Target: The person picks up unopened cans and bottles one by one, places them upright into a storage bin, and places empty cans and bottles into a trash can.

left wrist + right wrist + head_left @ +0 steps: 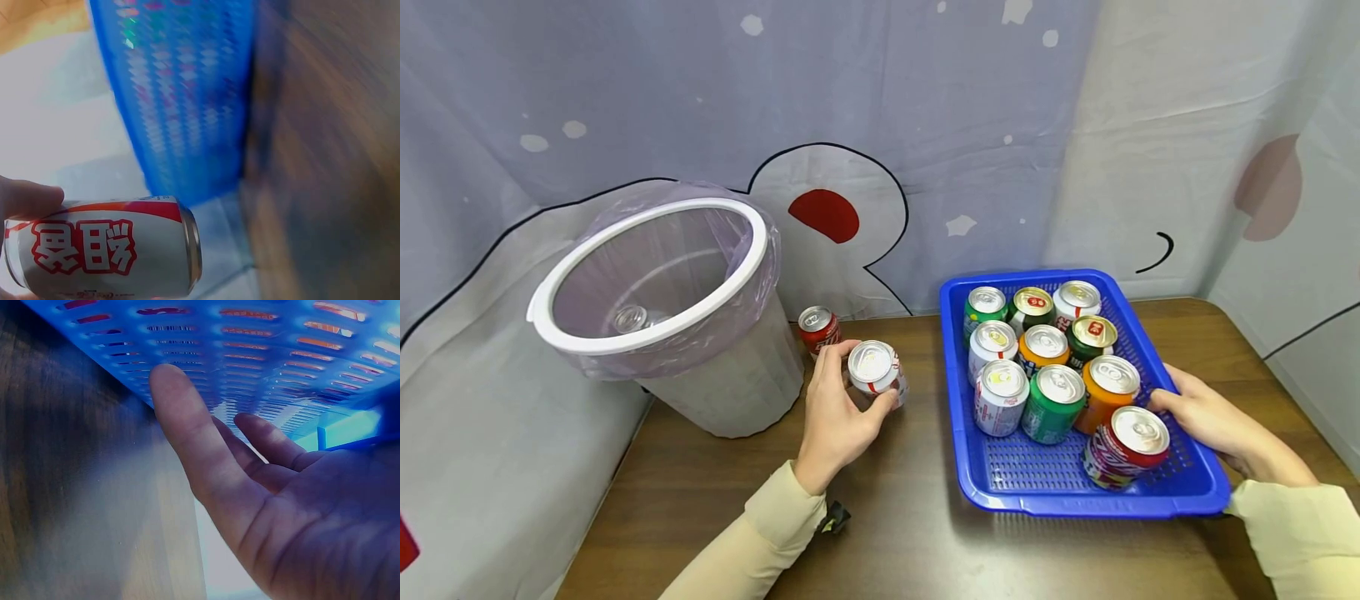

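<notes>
My left hand (837, 419) grips a white soda can (872, 365) between thumb and fingers, upright near the middle of the table. Red lettering shows on its side in the left wrist view. Just behind those fingers stands a red soda can (818, 327). On the right, my right hand (1217, 425) holds the side rim of a blue plastic basket (1000, 497). Its fingers lie against the slotted outer wall in the right wrist view. Several upright cans fill the basket's back, and a purple-red can (1123, 448) leans near its front right corner.
A grey trash bin (730, 400) with a white ring and a purple liner stands at the left; a can (630, 318) shows inside it. A patterned curtain (970, 125) hangs behind the wooden table (895, 517).
</notes>
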`<state>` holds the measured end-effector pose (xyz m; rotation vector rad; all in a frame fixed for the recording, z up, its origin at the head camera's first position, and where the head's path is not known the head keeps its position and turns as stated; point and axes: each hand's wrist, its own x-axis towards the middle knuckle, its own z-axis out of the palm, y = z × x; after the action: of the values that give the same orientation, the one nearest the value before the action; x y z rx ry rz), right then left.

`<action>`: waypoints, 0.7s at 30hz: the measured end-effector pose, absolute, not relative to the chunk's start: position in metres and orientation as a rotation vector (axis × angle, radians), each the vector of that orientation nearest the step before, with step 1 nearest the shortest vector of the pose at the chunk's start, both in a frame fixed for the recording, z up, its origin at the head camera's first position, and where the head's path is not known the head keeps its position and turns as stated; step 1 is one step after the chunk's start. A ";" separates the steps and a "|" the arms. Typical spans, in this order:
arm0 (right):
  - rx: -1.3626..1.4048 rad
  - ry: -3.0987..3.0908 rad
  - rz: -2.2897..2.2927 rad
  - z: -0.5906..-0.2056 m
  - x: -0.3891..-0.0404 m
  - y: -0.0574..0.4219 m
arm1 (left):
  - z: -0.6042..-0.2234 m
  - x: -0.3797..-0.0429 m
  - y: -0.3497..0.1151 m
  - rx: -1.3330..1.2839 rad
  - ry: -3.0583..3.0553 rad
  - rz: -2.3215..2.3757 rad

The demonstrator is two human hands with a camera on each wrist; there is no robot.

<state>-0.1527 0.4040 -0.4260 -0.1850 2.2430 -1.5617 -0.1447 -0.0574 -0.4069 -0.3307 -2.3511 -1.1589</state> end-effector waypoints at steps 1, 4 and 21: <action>-0.182 2.241 -1.561 -0.426 -0.153 0.404 | -0.403 -0.142 -0.054 -0.364 -2.332 -1.195; -0.177 2.241 -1.558 -0.425 -0.152 0.404 | -0.391 -0.133 -0.044 -0.463 -2.283 -1.298; -0.190 2.238 -1.573 -0.425 -0.152 0.403 | -0.363 -0.096 0.019 -0.834 -2.237 -1.331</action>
<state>-0.1520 0.4029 -0.4254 -0.1901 2.2380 -1.5730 -0.0955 0.0192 -0.3631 -0.8342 -2.2369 -1.3310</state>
